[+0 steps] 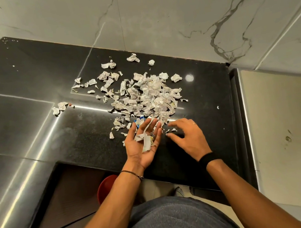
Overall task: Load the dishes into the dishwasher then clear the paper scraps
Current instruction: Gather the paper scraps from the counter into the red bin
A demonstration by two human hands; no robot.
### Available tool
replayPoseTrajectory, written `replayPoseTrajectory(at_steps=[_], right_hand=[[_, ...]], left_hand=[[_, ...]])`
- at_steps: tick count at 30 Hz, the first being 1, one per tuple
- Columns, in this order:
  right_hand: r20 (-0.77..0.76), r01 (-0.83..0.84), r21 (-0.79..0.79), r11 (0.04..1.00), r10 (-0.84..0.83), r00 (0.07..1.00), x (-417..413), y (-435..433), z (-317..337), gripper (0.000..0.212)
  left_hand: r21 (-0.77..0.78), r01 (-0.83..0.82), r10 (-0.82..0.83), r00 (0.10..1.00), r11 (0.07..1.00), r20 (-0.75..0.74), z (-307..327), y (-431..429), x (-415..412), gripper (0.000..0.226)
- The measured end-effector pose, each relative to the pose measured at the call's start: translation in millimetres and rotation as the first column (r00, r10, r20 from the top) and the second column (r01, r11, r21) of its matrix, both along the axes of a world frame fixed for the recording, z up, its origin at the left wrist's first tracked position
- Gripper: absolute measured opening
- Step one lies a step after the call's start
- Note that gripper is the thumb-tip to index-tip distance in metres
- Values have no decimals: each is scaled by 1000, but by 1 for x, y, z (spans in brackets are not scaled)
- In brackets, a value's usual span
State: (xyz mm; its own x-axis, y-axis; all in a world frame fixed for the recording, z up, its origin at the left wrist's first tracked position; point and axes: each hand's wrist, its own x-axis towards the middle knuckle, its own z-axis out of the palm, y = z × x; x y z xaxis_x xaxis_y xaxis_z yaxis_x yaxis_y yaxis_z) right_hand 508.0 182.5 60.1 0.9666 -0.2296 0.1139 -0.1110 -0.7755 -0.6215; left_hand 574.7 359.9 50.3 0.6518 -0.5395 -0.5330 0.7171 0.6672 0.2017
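Clearing has barely begun: the black countertop [29,90] carries one big heap of paper scraps [147,95], too many to count, and no dishes or dishwasher show. At its near edge the left hand [141,151] lies palm-up, fingers straight, cradling three or four scraps; the right hand [190,139] spreads palm-down, gripping nothing.

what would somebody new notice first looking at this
The heap of torn paper scraps spread over the middle of the black countertop stands out first. Just in front of it the left hand lies palm up with a few scraps on it, while the right hand is spread palm down over the counter beside it. A red container shows below the counter's near edge.
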Motion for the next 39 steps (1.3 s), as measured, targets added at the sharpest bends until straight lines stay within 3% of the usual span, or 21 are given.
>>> replayPoseTrajectory(at_steps=[3,7,11,14,17,20,22,25,30,32,35,39], right_hand=[[-113,-94,-167,981,75,991,5,-1,-15,30],[-51,-81,-296,952,69,996,4,1,-20,14],[94,1,-12,1000,0,996,3,7,1,13],[202,-164,117,980,138,969,7,28,31,18],[170,-254,148,956,229,959,9,33,42,34],[127,-103,223,969,76,989,5,12,32,30],[52,-13,119,993,7,999,2,-6,17,26],[-124,-80,-68,994,72,990,-4,-19,-7,30],[-69,-98,-136,986,90,994,-5,-12,-23,14],[-53,-57,-73,996,53,997,-2,-11,-20,12],[12,1,155,988,-3,1000,3,3,-2,12],[167,-208,290,934,165,972,18,55,36,14]], left_hand=[[21,-23,22,1000,1000,11,-1,1,-3,47],[50,-48,48,999,998,3,-3,4,-2,53],[93,-57,56,998,994,20,-2,0,-1,58],[121,-46,42,998,992,37,-2,-7,-1,57],[124,-38,35,999,992,25,0,-14,-2,55],[103,-51,48,999,993,24,-1,-16,-1,52],[90,-55,53,998,994,25,-3,-16,-1,49],[91,-69,67,997,993,29,-7,-12,-2,49],[128,-109,102,993,986,55,-5,4,-1,49],[152,-126,117,991,980,68,-2,10,0,48],[188,-158,142,985,969,95,-1,19,1,47],[186,-185,166,980,965,112,-2,29,3,48]])
